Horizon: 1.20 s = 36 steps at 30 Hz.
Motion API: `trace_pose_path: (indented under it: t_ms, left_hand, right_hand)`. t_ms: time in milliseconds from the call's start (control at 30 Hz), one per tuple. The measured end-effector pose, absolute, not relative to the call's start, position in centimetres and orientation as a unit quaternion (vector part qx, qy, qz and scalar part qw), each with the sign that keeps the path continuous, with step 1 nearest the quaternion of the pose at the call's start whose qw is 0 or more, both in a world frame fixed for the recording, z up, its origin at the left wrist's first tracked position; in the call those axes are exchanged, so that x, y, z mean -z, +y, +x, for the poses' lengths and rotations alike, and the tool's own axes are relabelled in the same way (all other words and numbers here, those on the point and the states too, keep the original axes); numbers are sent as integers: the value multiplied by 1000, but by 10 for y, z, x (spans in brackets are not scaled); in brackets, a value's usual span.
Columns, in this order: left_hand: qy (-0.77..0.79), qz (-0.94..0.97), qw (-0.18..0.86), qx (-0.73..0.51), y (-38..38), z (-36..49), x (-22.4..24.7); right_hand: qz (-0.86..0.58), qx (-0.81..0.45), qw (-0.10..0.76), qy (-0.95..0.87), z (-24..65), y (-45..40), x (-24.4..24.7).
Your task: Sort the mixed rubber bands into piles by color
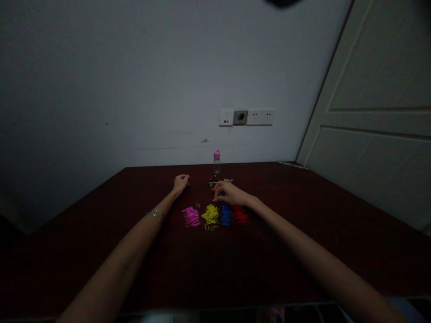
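Nearest, four heaps in a row: pink loops (191, 216), yellow loops (211, 214), blue loops (225, 216), red loops (240, 216). We judge it best to lower each loop onto its own colour, minding the narrow gap between blue and red. Just beyond, our right hand (229, 193) curls, thumb and fingertips close; a yellowish speck (213, 199) shows there, but we cannot tell whether it is pinched. Our left hand (182, 183) is loosely curled, contents hidden. Farther, mixed loops (211, 183), partly screened by the right hand, blur in dim light; a bottle (217, 166) stands behind.
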State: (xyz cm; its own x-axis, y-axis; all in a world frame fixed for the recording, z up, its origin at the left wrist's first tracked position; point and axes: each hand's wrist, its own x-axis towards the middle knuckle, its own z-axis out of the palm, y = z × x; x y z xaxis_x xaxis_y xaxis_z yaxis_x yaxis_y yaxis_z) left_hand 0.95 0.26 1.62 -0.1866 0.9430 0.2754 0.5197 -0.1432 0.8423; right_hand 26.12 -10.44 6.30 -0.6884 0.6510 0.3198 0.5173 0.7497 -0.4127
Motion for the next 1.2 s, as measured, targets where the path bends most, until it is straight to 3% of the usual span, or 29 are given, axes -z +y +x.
trace_pose_path:
  t_ms: [267, 500, 800, 1033, 1200]
  left_hand:
    - [606, 588, 247, -475, -1, 8, -11]
    - [591, 606, 249, -471, 0, 6, -9]
    - [566, 623, 269, -468, -3, 7, -10]
    - [573, 630, 260, -454, -3, 7, -9]
    - [564, 635, 263, -458, -9, 9, -12]
  right_hand:
    - [-301, -150, 207, -919, 253, -99, -62]
    - [-439, -96, 280, -848, 307, -82, -53]
    - [-568, -17, 262, -780, 387, -70, -14]
    - [-472, -1, 275, -838, 342, -82, -40]
    - [-355, -67, 187, -914, 262, -88, -70]
